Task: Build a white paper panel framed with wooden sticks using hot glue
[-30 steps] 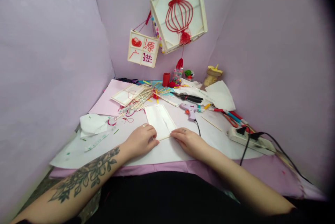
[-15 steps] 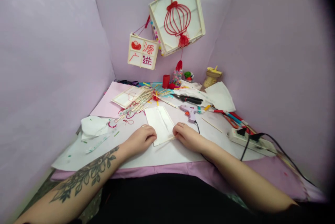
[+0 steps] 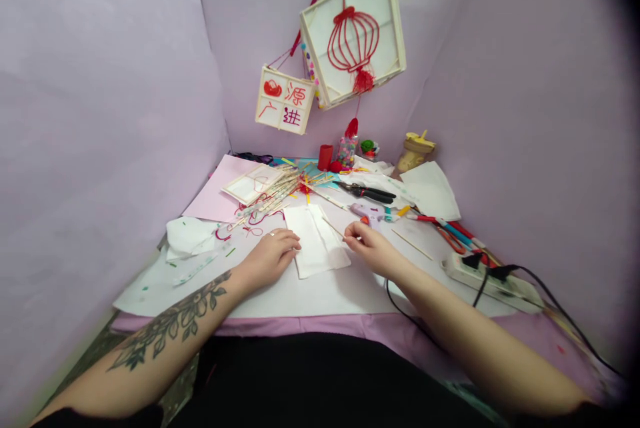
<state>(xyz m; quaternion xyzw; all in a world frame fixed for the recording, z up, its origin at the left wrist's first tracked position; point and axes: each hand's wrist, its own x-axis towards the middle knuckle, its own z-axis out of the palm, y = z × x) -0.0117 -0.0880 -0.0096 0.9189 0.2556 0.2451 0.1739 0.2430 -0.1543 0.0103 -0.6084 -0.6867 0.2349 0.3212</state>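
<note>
A folded white paper (image 3: 313,255) lies flat on the table in front of me. My left hand (image 3: 273,256) rests at its left edge, fingers stretched loosely with the tips touching the paper. Pinched between the fingers of my right hand (image 3: 369,248) is a thin wooden stick (image 3: 333,228), which points up and left over the paper's right side. Just beyond that hand lies a lilac glue gun (image 3: 367,211), partly hidden by it. Another thin stick (image 3: 411,244) lies to the right of my right hand.
A power strip (image 3: 493,283) with black cables lies at the right. Pliers (image 3: 367,192), a bundle of sticks (image 3: 275,191) and a small frame (image 3: 250,183) are farther back. A lantern panel (image 3: 315,18) and a character panel (image 3: 285,100) hang in front of the back wall.
My right hand has lifted from the paper's lower right corner and moved up and right, bringing the stick with it. My left hand has shifted slightly up, its fingers straighter. The view has moved slightly.
</note>
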